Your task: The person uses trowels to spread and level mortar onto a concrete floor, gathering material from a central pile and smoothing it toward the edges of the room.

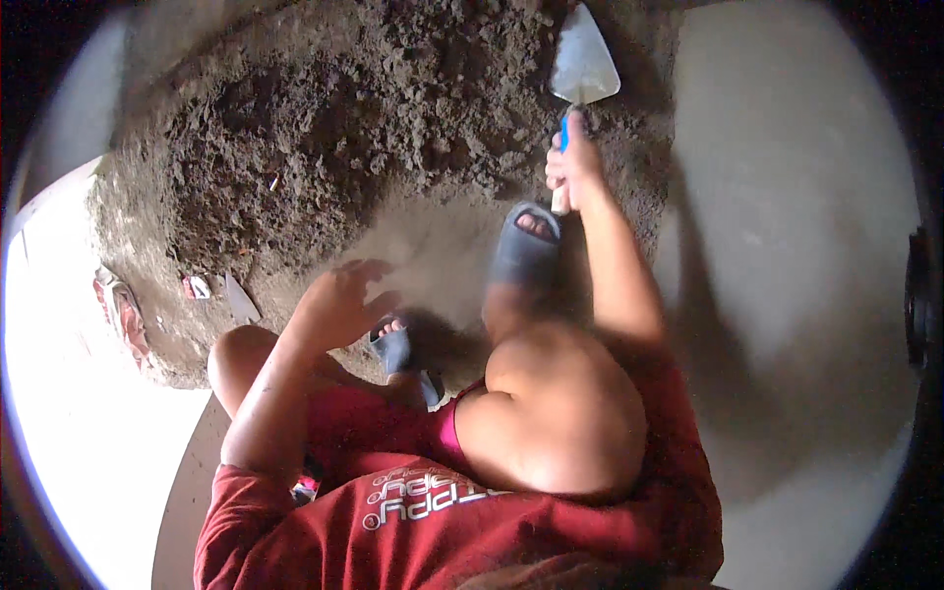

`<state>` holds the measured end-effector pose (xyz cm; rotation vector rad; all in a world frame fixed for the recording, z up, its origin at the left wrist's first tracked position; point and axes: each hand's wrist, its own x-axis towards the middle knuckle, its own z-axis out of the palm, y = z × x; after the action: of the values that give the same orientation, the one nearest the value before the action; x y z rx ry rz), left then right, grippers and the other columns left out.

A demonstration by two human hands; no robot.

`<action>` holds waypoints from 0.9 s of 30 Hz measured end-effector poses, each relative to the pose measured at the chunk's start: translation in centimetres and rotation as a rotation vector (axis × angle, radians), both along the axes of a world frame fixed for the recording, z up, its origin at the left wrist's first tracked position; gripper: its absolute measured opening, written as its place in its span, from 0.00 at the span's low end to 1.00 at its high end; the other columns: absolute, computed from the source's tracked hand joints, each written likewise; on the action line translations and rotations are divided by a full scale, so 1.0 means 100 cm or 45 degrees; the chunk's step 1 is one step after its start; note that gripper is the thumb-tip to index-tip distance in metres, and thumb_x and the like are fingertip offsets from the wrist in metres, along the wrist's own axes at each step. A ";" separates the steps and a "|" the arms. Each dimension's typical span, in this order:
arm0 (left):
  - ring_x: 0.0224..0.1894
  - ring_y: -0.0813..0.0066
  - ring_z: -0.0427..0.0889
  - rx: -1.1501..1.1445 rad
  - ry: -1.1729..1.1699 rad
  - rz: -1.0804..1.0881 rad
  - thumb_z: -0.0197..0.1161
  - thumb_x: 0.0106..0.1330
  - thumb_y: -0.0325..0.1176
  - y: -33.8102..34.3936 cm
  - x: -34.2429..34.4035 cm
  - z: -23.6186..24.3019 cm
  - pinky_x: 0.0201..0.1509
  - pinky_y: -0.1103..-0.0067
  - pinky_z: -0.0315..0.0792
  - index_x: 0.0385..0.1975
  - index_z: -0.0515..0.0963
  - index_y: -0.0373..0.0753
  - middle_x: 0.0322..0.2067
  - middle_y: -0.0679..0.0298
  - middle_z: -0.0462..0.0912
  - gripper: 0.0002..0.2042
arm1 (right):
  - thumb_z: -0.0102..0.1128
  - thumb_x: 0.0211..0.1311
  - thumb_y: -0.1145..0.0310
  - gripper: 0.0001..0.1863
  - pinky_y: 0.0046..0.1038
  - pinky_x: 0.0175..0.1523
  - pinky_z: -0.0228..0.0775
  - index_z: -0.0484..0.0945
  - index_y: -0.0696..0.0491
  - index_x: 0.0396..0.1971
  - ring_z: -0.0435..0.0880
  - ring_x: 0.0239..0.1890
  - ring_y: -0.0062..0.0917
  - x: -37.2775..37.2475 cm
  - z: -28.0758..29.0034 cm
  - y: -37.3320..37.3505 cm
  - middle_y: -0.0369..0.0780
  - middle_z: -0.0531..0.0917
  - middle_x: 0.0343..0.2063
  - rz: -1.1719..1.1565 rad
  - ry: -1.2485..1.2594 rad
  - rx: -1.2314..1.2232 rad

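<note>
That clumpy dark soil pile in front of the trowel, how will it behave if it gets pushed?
The dark lumpy soil heap would probably crumble and slide rather than move whole, since it lies in loose clods. It looks damp, so likely heavy. The steel-bladed, blue-handled trowel in the right hand looks stiff enough to cut in.

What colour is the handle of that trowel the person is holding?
Blue, with a pale butt end below the right hand; the trowel shows in the head view.

A concrete floor (787,246) bears a dark, clumpy soil heap (324,128).
</note>
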<state>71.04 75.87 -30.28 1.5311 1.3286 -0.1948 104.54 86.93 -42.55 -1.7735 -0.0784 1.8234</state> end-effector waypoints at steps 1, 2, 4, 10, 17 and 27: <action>0.40 0.58 0.84 0.027 0.034 -0.042 0.65 0.64 0.43 -0.002 -0.003 -0.004 0.45 0.68 0.77 0.53 0.76 0.40 0.45 0.53 0.83 0.21 | 0.48 0.63 0.31 0.29 0.23 0.15 0.46 0.64 0.44 0.23 0.52 0.08 0.14 0.010 -0.010 -0.001 0.25 0.56 0.09 0.053 -0.009 -0.025; 0.40 0.58 0.84 0.036 0.090 -0.070 0.65 0.64 0.43 -0.008 -0.010 -0.003 0.45 0.68 0.77 0.53 0.76 0.40 0.46 0.53 0.83 0.20 | 0.47 0.63 0.31 0.29 0.22 0.16 0.44 0.63 0.43 0.22 0.51 0.09 0.14 0.012 0.009 0.004 0.24 0.55 0.09 0.121 -0.070 -0.040; 0.40 0.58 0.84 -0.017 0.015 0.013 0.65 0.64 0.43 -0.007 -0.008 0.004 0.45 0.68 0.77 0.53 0.76 0.40 0.45 0.54 0.83 0.20 | 0.44 0.65 0.31 0.28 0.21 0.15 0.44 0.63 0.42 0.22 0.51 0.09 0.13 0.048 0.024 -0.006 0.24 0.54 0.10 0.080 -0.094 0.089; 0.40 0.59 0.84 0.045 -0.014 0.050 0.65 0.64 0.43 -0.003 0.004 0.018 0.45 0.69 0.77 0.52 0.76 0.39 0.46 0.54 0.82 0.21 | 0.44 0.64 0.30 0.28 0.21 0.15 0.44 0.65 0.41 0.22 0.52 0.08 0.13 0.065 0.023 -0.077 0.24 0.58 0.10 -0.127 -0.135 -0.297; 0.39 0.59 0.84 0.064 -0.125 -0.018 0.65 0.63 0.43 -0.004 0.010 0.024 0.44 0.69 0.77 0.52 0.76 0.39 0.46 0.55 0.82 0.21 | 0.44 0.61 0.27 0.30 0.20 0.14 0.47 0.66 0.42 0.23 0.55 0.08 0.14 0.093 0.032 -0.085 0.25 0.60 0.09 -0.155 -0.043 -0.058; 0.43 0.64 0.84 -0.050 -0.057 0.322 0.59 0.70 0.44 0.005 0.026 -0.011 0.49 0.72 0.75 0.51 0.77 0.38 0.43 0.56 0.85 0.18 | 0.49 0.66 0.37 0.24 0.20 0.15 0.50 0.68 0.44 0.27 0.60 0.09 0.13 0.009 0.009 -0.084 0.29 0.67 0.11 -0.076 0.277 -0.130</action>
<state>73.64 76.41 -31.38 1.3133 1.4595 -0.0262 105.48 78.55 -41.63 -1.6148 0.1538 1.9955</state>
